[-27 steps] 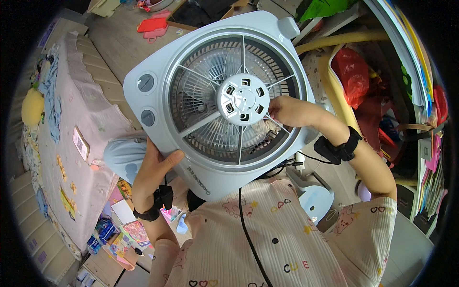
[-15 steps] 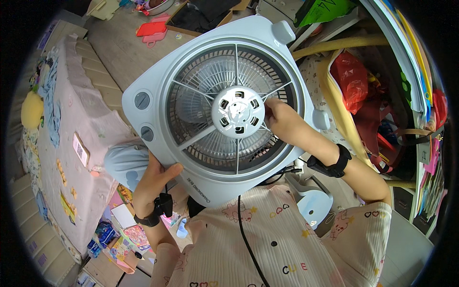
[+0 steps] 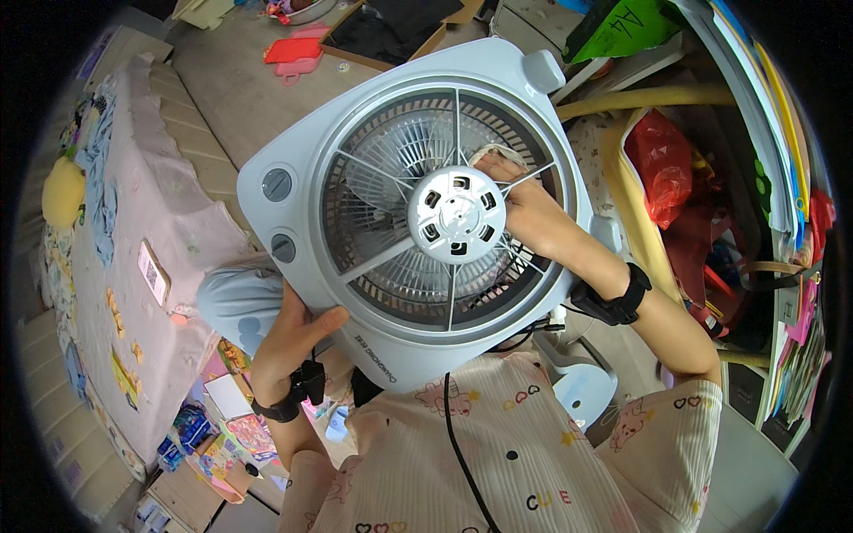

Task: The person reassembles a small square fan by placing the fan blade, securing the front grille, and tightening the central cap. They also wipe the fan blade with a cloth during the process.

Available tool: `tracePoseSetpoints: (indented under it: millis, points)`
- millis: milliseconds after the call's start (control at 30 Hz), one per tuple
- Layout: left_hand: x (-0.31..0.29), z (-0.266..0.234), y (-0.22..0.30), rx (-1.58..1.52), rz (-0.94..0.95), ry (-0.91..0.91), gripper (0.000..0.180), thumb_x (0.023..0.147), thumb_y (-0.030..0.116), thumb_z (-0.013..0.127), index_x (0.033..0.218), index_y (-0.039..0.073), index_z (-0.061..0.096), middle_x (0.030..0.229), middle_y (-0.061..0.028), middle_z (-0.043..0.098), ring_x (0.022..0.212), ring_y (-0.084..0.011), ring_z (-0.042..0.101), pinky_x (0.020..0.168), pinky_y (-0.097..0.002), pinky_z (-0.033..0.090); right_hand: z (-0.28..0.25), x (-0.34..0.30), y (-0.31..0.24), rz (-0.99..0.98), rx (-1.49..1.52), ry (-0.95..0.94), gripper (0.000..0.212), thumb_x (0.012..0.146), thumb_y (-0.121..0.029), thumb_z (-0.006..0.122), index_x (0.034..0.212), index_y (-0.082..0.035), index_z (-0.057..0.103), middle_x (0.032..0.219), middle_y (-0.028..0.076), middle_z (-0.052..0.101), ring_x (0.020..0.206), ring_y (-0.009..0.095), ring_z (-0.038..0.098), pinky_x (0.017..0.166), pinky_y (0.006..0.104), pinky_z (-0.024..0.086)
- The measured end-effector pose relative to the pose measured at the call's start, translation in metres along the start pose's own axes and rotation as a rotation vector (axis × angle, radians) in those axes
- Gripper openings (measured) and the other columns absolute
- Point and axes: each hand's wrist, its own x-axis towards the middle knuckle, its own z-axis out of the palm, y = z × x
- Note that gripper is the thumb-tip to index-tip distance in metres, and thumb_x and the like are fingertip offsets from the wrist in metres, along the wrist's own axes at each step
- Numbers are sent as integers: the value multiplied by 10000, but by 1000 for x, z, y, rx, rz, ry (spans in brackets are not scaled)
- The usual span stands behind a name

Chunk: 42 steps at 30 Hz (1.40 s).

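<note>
A light grey-blue box fan (image 3: 382, 346) lies tilted against my lap, its round opening facing up. Spokes run out from a white hub (image 3: 458, 215), and clear blades (image 3: 378, 178) show beneath them. My left hand (image 3: 298, 324) grips the fan's lower left edge, thumb on top and the other fingers hidden underneath. Reaching between the spokes to the right of the hub is my right hand (image 3: 529, 209). Its fingers are closed on a crumpled pale cloth (image 3: 499, 153) at the blades, partly hidden by the hand. Two dial knobs (image 3: 278, 185) sit on the fan's left corner.
To the left is a bed with a pink cover (image 3: 133, 195), a phone (image 3: 153, 274) lying on it. A yellow-edged bag (image 3: 626, 173) with a red plastic bag (image 3: 659, 169) stands at the right. An open box (image 3: 391, 35) rests on the floor ahead.
My right hand has moved up beside the hub, and the pale cloth now shows at its fingers. The clear blades have turned. The fan sits slightly farther right and lower in view.
</note>
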Motion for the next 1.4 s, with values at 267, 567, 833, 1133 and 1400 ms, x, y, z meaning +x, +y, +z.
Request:
tracePoseSetpoints:
  millis: [267, 567, 833, 1133, 1400]
  points:
    - [2, 1, -1, 18, 71, -1, 933, 887, 192, 772, 1552, 25, 140, 1455, -107, 405, 1301, -194, 422, 1086, -336, 369, -2, -12, 0, 4, -277, -63, 534, 843, 88, 551, 1372, 31, 502, 1415, 233, 496, 1369, 385, 420, 1180, 418, 292]
    - [3, 0, -1, 11, 35, -12, 945, 876, 220, 786, 1546, 20, 151, 1443, -119, 411, 1290, -207, 436, 1068, -347, 398, -72, -31, -75, 1, -258, -79, 263, 847, 75, 550, 1096, 45, 629, 1081, 215, 664, 980, 345, 673, 851, 393, 537]
    - [4, 0, -4, 26, 46, -6, 979, 860, 189, 793, 1559, 25, 127, 1483, -117, 363, 1343, -210, 377, 1117, -356, 341, -98, 40, -60, 90, -235, -417, 187, 903, -42, 529, 1016, 39, 653, 962, 196, 682, 940, 337, 662, 857, 389, 517]
    - [9, -5, -8, 35, 78, -14, 1017, 846, 189, 808, 1566, 28, 108, 1480, -115, 377, 1334, -205, 394, 1108, -349, 350, -67, 81, 11, -59, -338, -1055, 256, 879, -186, 587, 923, 53, 667, 922, 250, 684, 844, 365, 665, 744, 426, 529]
    - [11, -6, -7, 15, 66, -32, 1033, 841, 176, 813, 1571, 39, 95, 1490, -118, 373, 1328, -202, 403, 1084, -345, 380, -56, 64, -5, -427, -794, -817, 162, 808, -94, 591, 833, 42, 675, 795, 230, 652, 816, 391, 657, 762, 446, 538]
